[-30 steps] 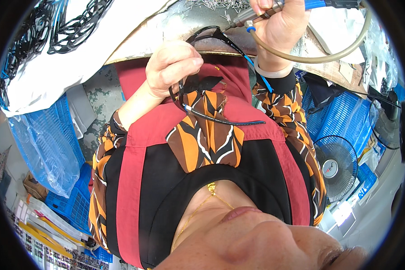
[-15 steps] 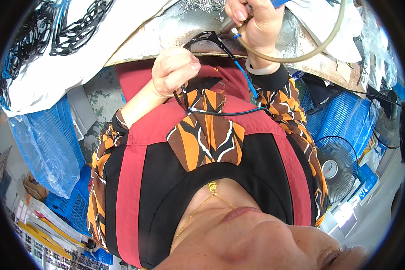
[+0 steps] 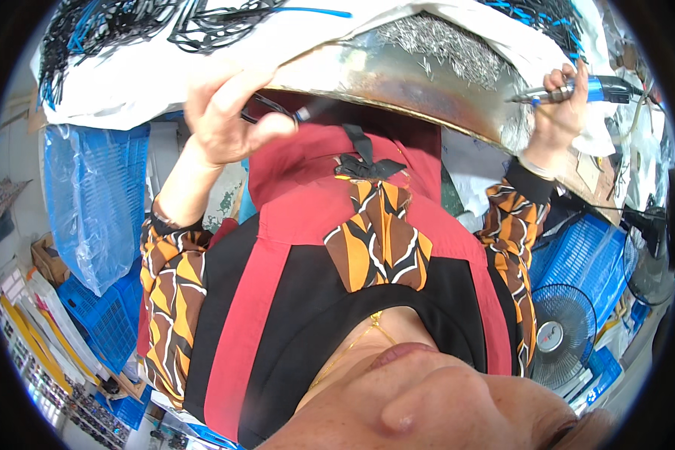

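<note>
My left hand (image 3: pixel 232 120) is over the near edge of the worktop, fingers and thumb apart. Part of a dark glasses frame (image 3: pixel 253 105) shows between them, smeared by motion; whether the hand still touches it is unclear. At the right, my right hand (image 3: pixel 559 124) is wrapped round a blue and silver pen-shaped air tool (image 3: pixel 596 88). Its thin tip points left, over the metal sheet (image 3: pixel 405 90). A heap of small silver pins or screws (image 3: pixel 450 52) lies on that sheet beyond the tip.
Several black and blue glasses frames (image 3: pixel 232 26) pile up on white cloth (image 3: pixel 127 86) at the far left. More frames (image 3: pixel 544 22) lie at the far right. Blue crates (image 3: pixel 105 315) stand left, and a fan (image 3: pixel 562 337) stands low on the right.
My hands have moved apart: the left up and leftward, its fist opened, the right out to the right with the air tool. The glasses frame has left the tool and moved left.
</note>
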`<state>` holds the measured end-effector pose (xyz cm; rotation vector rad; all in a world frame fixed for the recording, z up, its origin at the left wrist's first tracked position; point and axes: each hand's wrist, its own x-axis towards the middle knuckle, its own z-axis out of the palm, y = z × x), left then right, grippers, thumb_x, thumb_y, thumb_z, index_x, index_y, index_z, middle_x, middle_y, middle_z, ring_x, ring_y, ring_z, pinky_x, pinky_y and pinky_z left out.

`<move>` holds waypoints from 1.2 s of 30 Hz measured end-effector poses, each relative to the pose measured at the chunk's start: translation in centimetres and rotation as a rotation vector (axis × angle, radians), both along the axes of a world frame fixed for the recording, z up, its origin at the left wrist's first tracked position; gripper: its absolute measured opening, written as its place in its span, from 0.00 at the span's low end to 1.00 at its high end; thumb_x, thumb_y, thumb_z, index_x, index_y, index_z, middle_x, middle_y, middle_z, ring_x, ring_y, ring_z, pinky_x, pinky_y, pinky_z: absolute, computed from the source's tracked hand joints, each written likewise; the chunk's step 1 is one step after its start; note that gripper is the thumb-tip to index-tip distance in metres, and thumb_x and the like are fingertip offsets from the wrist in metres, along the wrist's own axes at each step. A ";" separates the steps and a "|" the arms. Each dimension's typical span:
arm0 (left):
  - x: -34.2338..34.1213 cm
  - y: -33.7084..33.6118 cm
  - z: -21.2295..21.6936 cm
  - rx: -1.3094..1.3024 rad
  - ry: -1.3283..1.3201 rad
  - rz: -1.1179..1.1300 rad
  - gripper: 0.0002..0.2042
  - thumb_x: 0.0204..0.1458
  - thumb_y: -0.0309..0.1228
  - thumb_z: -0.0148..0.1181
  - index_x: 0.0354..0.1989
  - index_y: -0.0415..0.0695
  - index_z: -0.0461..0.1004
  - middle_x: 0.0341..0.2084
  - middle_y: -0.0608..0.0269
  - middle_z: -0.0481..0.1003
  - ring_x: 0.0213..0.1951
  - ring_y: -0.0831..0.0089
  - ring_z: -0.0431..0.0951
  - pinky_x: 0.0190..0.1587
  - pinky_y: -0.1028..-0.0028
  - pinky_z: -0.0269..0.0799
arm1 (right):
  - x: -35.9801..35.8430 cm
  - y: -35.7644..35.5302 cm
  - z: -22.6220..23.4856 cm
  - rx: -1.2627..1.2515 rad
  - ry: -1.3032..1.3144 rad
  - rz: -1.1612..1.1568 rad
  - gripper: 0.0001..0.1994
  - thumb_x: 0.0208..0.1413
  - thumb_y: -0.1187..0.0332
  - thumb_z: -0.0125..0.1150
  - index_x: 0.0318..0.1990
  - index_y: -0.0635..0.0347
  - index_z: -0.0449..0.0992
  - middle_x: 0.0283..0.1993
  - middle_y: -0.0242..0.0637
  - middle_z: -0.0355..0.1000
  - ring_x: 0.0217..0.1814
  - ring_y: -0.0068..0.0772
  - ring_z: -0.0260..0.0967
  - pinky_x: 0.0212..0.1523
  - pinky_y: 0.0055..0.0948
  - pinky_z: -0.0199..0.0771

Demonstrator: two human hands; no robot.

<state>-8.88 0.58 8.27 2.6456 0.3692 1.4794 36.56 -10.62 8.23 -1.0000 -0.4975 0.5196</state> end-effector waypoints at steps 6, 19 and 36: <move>-7.8 -1.2 2.6 0.393 0.388 0.258 0.25 0.40 0.43 0.83 0.46 0.53 0.79 0.34 0.70 0.74 0.35 0.69 0.77 0.42 0.67 0.72 | 3.9 -2.6 -0.3 -0.190 -0.685 -0.524 0.25 0.62 0.70 0.67 0.63 0.67 0.65 0.60 0.45 0.68 0.61 0.39 0.67 0.65 0.38 0.66; 0.2 5.8 -1.5 0.152 0.372 0.265 0.24 0.47 0.31 0.73 0.55 0.49 0.77 0.50 0.61 0.75 0.55 0.60 0.76 0.60 0.62 0.71 | -2.5 -0.4 -0.3 -0.191 -0.796 -0.262 0.25 0.64 0.77 0.63 0.67 0.66 0.63 0.67 0.45 0.64 0.64 0.37 0.68 0.64 0.35 0.70; -5.7 6.3 1.1 -0.129 0.585 0.250 0.26 0.39 0.43 0.78 0.46 0.48 0.75 0.34 0.65 0.76 0.43 0.65 0.79 0.57 0.62 0.68 | -9.0 2.9 -1.6 -0.271 -0.866 0.120 0.16 0.67 0.79 0.56 0.61 0.64 0.71 0.69 0.45 0.65 0.50 0.30 0.77 0.46 0.25 0.80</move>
